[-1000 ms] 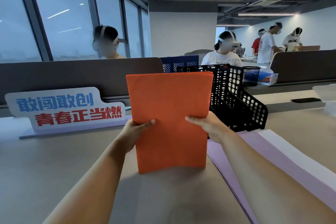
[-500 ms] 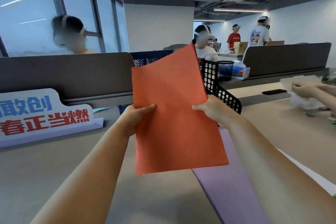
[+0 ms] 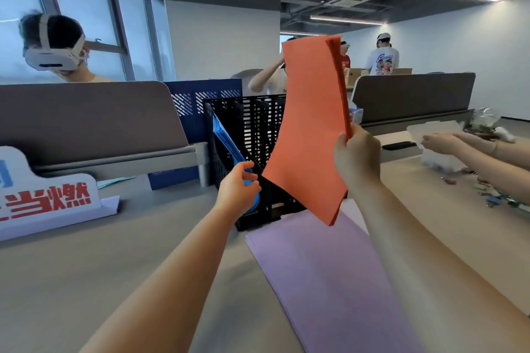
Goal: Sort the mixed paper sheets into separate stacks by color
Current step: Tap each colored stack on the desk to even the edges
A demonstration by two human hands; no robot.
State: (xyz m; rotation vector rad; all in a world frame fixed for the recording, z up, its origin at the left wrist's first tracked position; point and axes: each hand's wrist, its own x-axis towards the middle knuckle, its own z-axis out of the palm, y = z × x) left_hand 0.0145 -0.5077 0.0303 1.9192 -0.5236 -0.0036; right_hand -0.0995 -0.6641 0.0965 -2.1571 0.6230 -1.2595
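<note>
Right hand: my right hand [image 3: 357, 157] grips one orange stack [image 3: 309, 129] by its right edge; the stack is upright and bowed, off the desk [image 3: 86, 281], in front of the rack.
Left hand: my left hand [image 3: 238, 186] curls round the lower end of one blue bundle [image 3: 226, 140].
Hands: two, apart, each on its own paper.
Blue bundle: leans in the leftmost slot of the one black rack [image 3: 252, 123].
Purple stack [image 3: 329, 281]: one, flat on the desk, touching the rack's foot.
Sheets per stack: I cannot count them.
Sign [image 3: 43, 198]: one, on the desk at left.
</note>
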